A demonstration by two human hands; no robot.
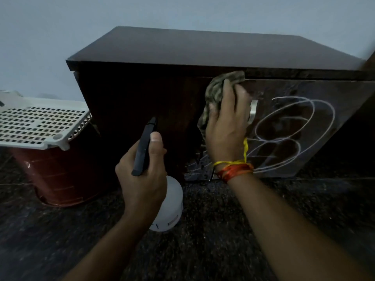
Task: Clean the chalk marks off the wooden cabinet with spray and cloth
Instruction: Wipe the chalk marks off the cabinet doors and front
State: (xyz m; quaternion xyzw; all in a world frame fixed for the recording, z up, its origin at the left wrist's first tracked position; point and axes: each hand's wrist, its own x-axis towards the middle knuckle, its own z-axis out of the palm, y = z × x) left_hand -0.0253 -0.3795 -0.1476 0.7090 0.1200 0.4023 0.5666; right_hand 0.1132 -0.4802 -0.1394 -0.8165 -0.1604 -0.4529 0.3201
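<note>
A low dark wooden cabinet (pixel 142 94) stands against the wall. White chalk loops (pixel 294 128) cover its right door, which looks wet with droplets. My right hand (pixel 227 126) presses a crumpled striped cloth (pixel 219 86) flat against the cabinet front, just left of the chalk and of a metal handle (pixel 253 112). My left hand (pixel 142 169) grips a spray bottle with a black trigger head (pixel 145 145) and a white body (pixel 171 203), held in front of the cabinet's left door.
A brown plastic bin (pixel 56 171) with a white perforated lid (pixel 40 122) stands left of the cabinet. The floor (pixel 203 240) is dark speckled stone. A pale wall rises behind. A dark edge of something shows at the far right.
</note>
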